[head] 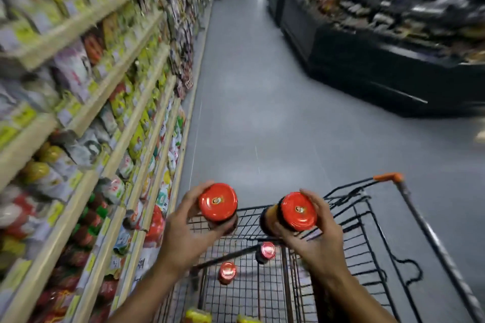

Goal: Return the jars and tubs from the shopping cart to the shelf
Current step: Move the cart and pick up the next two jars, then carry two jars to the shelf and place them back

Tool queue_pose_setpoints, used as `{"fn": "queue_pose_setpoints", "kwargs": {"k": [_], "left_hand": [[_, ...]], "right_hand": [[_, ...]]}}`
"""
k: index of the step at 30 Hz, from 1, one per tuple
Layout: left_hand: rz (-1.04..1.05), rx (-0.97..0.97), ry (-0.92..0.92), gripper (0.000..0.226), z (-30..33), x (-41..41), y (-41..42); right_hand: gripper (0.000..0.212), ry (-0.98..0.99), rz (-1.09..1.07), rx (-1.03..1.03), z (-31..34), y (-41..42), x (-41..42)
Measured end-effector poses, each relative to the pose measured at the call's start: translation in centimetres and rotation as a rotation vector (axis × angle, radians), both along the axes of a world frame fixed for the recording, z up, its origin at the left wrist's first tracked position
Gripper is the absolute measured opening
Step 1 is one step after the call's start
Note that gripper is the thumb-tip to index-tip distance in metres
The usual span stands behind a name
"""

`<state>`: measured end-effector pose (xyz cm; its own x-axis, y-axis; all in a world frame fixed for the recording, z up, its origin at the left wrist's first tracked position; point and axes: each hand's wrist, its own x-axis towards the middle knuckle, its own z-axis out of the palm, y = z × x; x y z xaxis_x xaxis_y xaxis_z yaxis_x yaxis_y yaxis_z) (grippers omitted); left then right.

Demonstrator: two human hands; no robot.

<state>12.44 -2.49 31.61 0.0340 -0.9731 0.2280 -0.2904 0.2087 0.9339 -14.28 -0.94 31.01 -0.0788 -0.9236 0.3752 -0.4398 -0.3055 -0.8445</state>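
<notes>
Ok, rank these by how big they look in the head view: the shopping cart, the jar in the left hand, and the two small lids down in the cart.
1. Shopping cart
2. Jar in the left hand; nearness inflates it
3. The two small lids, alike

Single head cam, looks fwd and down the aisle; shelf (86, 118) at 9 o'clock, shopping cart (341, 231) close at 6.
</notes>
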Motion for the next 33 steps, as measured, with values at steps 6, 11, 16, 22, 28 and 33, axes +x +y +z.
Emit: {"fn": "queue_pose_setpoints", "kwargs": {"k": [6,11,16,22,28,33], "left_hand": [[0.019,-0.120,0.081,0.087,8.2,-0.3,-0.6],[0.083,-0.192,0.095,0.082,12.0,-1.1,0.5],[0.160,-0.231,0.056,0.080,14.5,-2.3,2.6],[0.357,-0.236,0.009,0.078,16.4,-3.1,8.3],[0.697,-0.251,-0.056,0.075,16.9,-2.4,17.6],[0.957,-0.235,-0.141,0.076,17.3,-1.8,27.0]], "right_hand": [[0.080,0.009,-0.001,-0.095,7.7,-1.0,-0.3],[0.079,0.005,0.055,-0.149,11.5,-1.2,-0.4],[0.078,-0.045,0.160,-0.204,13.6,-1.4,-1.1],[0.078,-0.083,0.354,-0.238,14.7,-1.5,-0.8],[0.081,-0.105,0.673,-0.229,14.6,0.5,3.5],[0.080,-0.142,0.973,-0.169,14.9,5.3,8.1]]}}
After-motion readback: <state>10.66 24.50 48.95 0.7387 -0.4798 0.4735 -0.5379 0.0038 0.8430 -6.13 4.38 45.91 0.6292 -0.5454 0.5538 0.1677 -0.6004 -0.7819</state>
